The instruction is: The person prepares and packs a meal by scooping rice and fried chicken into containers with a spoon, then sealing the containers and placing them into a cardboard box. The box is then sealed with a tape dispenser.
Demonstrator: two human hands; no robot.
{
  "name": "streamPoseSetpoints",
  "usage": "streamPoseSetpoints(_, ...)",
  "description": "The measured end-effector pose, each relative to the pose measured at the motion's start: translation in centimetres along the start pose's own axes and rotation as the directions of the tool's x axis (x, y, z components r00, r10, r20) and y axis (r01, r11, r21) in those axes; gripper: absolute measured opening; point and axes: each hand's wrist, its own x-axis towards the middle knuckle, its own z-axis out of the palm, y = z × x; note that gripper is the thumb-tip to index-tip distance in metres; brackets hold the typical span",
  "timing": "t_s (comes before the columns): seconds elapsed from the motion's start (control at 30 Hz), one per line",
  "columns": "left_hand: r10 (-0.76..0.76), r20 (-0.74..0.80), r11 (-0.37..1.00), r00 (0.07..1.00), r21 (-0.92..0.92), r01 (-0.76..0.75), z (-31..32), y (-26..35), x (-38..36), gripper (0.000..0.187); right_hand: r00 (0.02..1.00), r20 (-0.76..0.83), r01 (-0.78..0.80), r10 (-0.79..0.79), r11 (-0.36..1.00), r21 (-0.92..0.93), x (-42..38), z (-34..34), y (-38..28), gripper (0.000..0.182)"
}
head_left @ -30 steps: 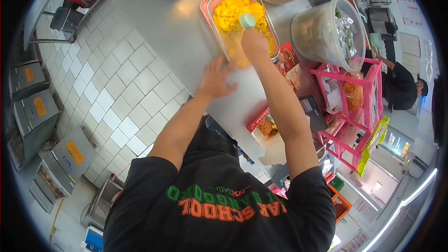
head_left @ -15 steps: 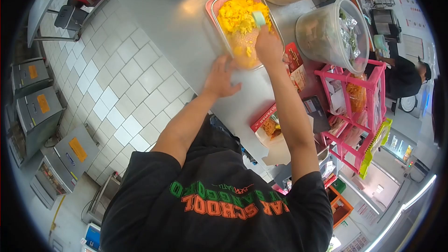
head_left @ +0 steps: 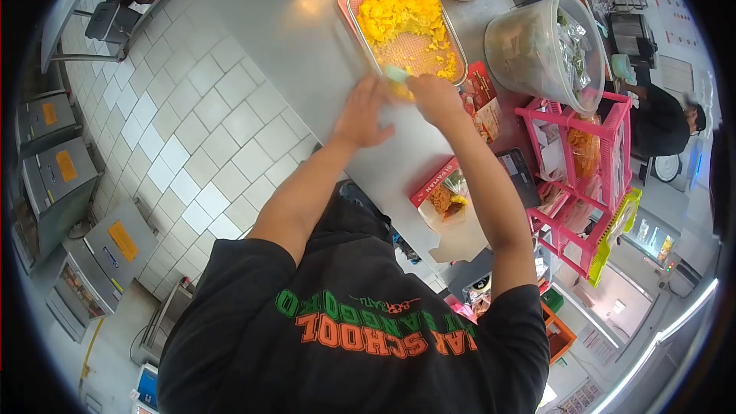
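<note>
A wire-mesh tray (head_left: pixel 462 54) with a metal rim sits on a pink tray (head_left: pixel 344 6) on the steel counter, with crumbled yellow food like scrambled egg (head_left: pixel 399 11) heaped at its far end. My right hand (head_left: pixel 435 100) is closed round a pale green utensil (head_left: pixel 396 73) at the tray's near edge. A blurred bit of yellow shows just below the utensil; its working end is unclear. Flat and open, my left hand (head_left: pixel 363 115) rests beside the tray's near left corner, fingertips close to the rim. An open red food box (head_left: pixel 429 190) with fried-looking food lies nearer me.
Two big clear tubs (head_left: pixel 525 54) with bagged contents stand right of the tray. Beside them is a pink rack (head_left: pixel 579 130) of packets. A printed red card (head_left: pixel 480 92) and a dark device (head_left: pixel 518 176) lie on the counter. A person (head_left: pixel 667 119) in black stands at far right.
My right hand has drawn the utensil from the food in the tray towards me and leftward, to the near edge. My left hand stays almost in place.
</note>
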Motion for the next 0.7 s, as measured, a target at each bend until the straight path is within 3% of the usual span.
streamPoseSetpoints(0.13,0.024,0.000,1.000,1.000,0.012,-0.024,0.1,0.0,-0.1,0.101,0.991,0.128,0.027,-0.046,0.989,0.147,-1.6,-0.9,2.5,0.025)
streamPoseSetpoints(0.17,0.020,0.000,0.999,1.000,0.028,-0.020,0.1,0.0,-0.1,0.101,0.981,0.195,-0.060,-0.004,0.947,0.317,-1.5,-1.5,2.9,0.027)
streamPoseSetpoints(0.2,0.017,0.000,0.999,1.000,0.047,-0.017,0.1,0.1,0.0,0.101,0.964,0.263,-0.151,0.025,0.868,0.472,-1.3,-1.9,3.4,0.028)
streamPoseSetpoints(0.23,0.023,0.006,0.999,1.000,0.045,-0.023,0.3,0.3,-0.1,0.101,0.972,0.229,-0.193,0.052,0.731,0.654,-1.2,-0.6,4.2,0.028)
streamPoseSetpoints(0.27,0.019,0.012,0.998,1.000,0.055,-0.020,0.3,0.3,-0.2,0.101,0.973,0.225,-0.194,0.055,0.729,0.657,-1.3,-0.1,4.5,0.028)
streamPoseSetpoints(0.33,0.016,0.021,0.997,1.000,0.077,-0.017,-0.1,0.1,-0.2,0.101,0.835,0.506,-0.549,0.219,0.400,0.733,-1.2,1.0,4.8,0.025)
streamPoseSetpoints(0.37,0.005,0.032,0.996,0.999,0.093,-0.008,-0.2,0.3,-0.2,0.101,0.834,0.506,-0.550,0.219,0.392,0.737,-1.6,1.7,4.7,0.025)
streamPoseSetpoints(0.43,-0.002,0.054,0.995,0.999,0.103,-0.003,-0.2,0.4,-0.1,0.100,0.857,0.471,-0.485,0.210,0.021,0.874,-2.6,2.6,4.8,0.018)
streamPoseSetpoints(0.47,0.015,0.027,0.994,1.000,0.111,-0.018,-0.1,0.2,-0.1,0.101,0.851,0.478,-0.492,0.219,0.007,0.871,-3.2,3.0,4.8,0.018)
streamPoseSetpoints(0.57,0.051,0.001,0.995,0.999,0.082,-0.051,0.3,0.0,0.1,0.103,0.812,0.475,-0.407,0.339,-0.256,0.877,-5.7,3.5,4.6,0.016)
streamPoseSetpoints(0.6,0.048,-0.031,0.997,0.998,0.065,-0.046,0.4,0.0,-0.2,0.104,0.796,0.497,-0.418,0.345,-0.281,0.864,-7.1,3.3,4.2,0.016)
streamPoseSetpoints(0.67,0.024,-0.002,0.997,1.000,0.071,-0.024,0.4,0.1,-0.2,0.105,0.844,0.359,-0.224,0.398,-0.348,0.911,-9.8,2.9,4.1,0.019)
streamPoseSetpoints(0.7,0.012,-0.003,0.996,1.000,0.086,-0.012,0.4,0.0,-0.1,0.106,0.838,0.371,-0.229,0.399,-0.361,0.904,-11.4,2.5,4.0,0.019)
